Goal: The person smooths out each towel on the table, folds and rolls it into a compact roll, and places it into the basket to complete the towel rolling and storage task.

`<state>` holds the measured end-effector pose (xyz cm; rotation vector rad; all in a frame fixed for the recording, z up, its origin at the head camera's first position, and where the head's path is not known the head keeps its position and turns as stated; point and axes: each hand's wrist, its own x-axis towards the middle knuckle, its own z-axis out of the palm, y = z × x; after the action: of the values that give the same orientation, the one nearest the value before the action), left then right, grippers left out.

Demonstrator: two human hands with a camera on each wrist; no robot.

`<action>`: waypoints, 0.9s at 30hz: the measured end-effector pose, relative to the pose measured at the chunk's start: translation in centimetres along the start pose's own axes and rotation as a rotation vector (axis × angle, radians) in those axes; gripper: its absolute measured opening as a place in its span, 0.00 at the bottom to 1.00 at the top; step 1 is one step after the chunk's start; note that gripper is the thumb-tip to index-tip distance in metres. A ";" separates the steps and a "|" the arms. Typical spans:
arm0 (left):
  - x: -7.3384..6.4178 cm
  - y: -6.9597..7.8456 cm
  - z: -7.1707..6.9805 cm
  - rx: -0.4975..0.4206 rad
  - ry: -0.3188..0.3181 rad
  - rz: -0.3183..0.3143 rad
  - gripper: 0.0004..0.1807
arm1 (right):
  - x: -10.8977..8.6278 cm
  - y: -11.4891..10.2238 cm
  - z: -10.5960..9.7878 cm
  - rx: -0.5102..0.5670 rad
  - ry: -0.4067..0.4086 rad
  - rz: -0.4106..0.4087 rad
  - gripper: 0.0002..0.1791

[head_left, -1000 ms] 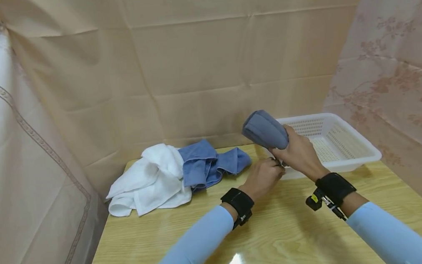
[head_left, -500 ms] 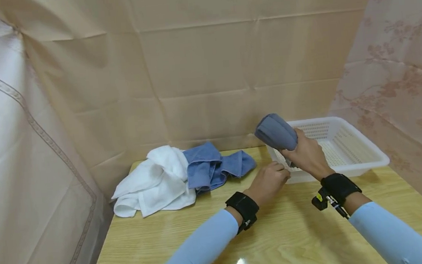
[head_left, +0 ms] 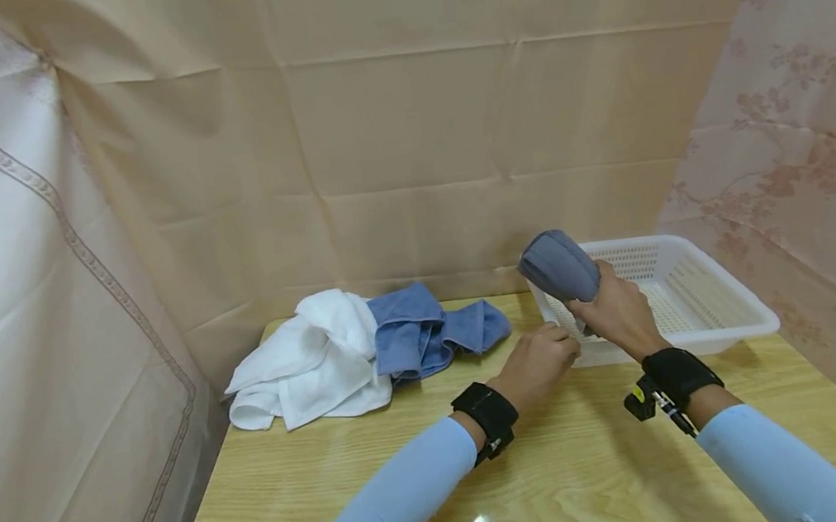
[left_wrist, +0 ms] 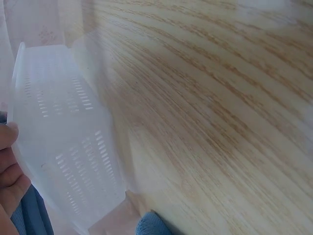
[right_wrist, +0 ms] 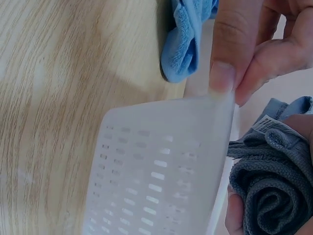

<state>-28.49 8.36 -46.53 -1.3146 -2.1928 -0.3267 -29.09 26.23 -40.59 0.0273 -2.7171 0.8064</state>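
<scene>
My left hand (head_left: 535,363) pinches the near left corner of a white plastic basket (head_left: 730,331). In the right wrist view its thumb (right_wrist: 229,54) presses on the basket rim. My right hand (head_left: 620,310) grips a rolled grey-blue towel (head_left: 559,267), held tilted above the basket's left end. The roll's spiral end (right_wrist: 271,208) shows in the right wrist view, with a small white label beside it. A loose end of this towel hangs below the hand, partly hidden by the rim.
A crumpled white towel (head_left: 315,361) lies at the back left of the wooden table (head_left: 377,480). Against it rests a rumpled blue towel (head_left: 409,328), left of the basket. A beige cloth (head_left: 406,129) hangs behind, with patterned cloth (head_left: 814,177) on the right.
The head view has shifted slightly, so everything sits further right. The rolled towel has moved a little to the right over the basket's left end. The left hand has stayed at the basket corner.
</scene>
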 end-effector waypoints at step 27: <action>-0.1 0.8 0.5 0.054 0.074 -0.041 0.05 | 0.3 2.5 0.6 -0.056 -0.046 0.085 0.45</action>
<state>-27.99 8.94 -47.06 -1.2113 -2.1536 -0.3246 -29.82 28.05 -42.31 -0.0836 -2.7996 0.7615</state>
